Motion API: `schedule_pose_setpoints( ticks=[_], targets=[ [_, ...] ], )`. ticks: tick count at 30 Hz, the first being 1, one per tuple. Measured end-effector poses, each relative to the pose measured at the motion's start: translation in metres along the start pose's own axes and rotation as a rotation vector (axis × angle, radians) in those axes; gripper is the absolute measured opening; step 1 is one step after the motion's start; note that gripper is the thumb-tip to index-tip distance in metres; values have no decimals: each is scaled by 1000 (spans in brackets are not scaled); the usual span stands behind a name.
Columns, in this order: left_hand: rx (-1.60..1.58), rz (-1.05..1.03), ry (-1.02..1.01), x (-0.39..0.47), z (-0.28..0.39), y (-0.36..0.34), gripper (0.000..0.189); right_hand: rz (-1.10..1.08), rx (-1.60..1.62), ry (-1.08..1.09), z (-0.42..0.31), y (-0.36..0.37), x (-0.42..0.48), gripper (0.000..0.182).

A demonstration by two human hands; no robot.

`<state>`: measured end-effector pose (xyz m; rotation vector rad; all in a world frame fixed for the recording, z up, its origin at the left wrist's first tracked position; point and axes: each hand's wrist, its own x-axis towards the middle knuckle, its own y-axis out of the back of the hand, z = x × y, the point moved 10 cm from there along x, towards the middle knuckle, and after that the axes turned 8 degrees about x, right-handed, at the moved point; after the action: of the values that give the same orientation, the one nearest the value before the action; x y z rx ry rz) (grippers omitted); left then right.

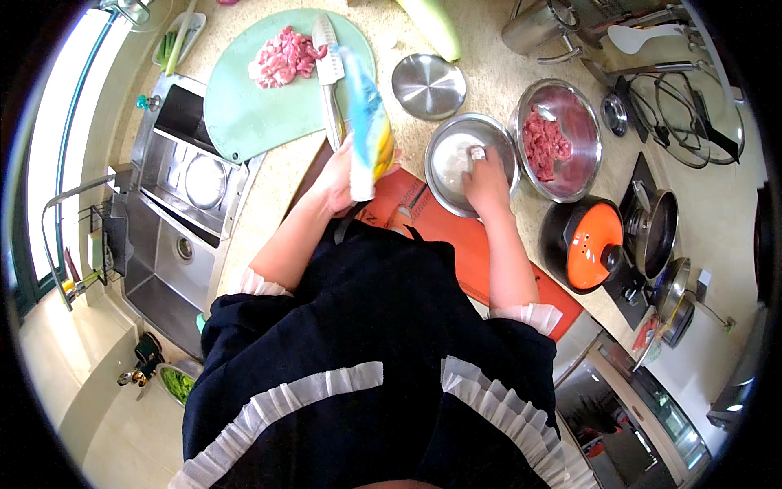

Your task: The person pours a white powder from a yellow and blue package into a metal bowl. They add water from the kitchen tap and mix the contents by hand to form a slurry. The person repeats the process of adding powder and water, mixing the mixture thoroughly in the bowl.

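Note:
My left hand (336, 179) grips a blue and yellow plastic packet (370, 119), held upright over the counter's front edge. My right hand (489, 183) reaches into a shallow stainless steel bowl (435, 183) with something whitish in its bottom. A white patch shows at the fingers; whether they pinch anything is hidden. Against that bowl's right side stands a deeper steel bowl (586, 174) of cut raw meat (545, 143). Beyond my left hand, a green cutting board (244, 116) carries raw meat pieces (284, 58) and a kitchen knife (330, 67).
A round steel lid or plate (429, 87) lies behind the bowl, near a long pale green vegetable (434, 27). To the right are a black pot with an orange lid (592, 244) and a frying pan (660, 235). A steel sink (177, 281) is at left.

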<state>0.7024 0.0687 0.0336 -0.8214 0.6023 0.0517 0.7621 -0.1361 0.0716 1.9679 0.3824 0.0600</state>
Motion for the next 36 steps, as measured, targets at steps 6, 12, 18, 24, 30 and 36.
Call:
schedule_pose_setpoints(
  ticks=[6, 12, 18, 24, 30, 36],
  targets=[
    [215, 121, -56, 29, 39, 17, 30, -119, 136, -57, 13, -18, 7, 24],
    [669, 342, -223, 63, 41, 40, 31, -144, 129, -96, 10, -19, 6, 21],
    [1050, 407, -520, 63, 32, 22, 27, -195, 109, -174, -4, -12, 4, 21],
    [1196, 449, -688, 43, 26, -3, 25, -185, 55, -170, -14, -10, 4, 26],
    [1286, 502, -832, 15, 44, -17, 33, -207, 61, -186, -17, -12, 4, 38],
    [1431, 220, -811, -41, 32, -43, 67, -157, 55, -80, -3, -22, 3, 36]
  ],
)
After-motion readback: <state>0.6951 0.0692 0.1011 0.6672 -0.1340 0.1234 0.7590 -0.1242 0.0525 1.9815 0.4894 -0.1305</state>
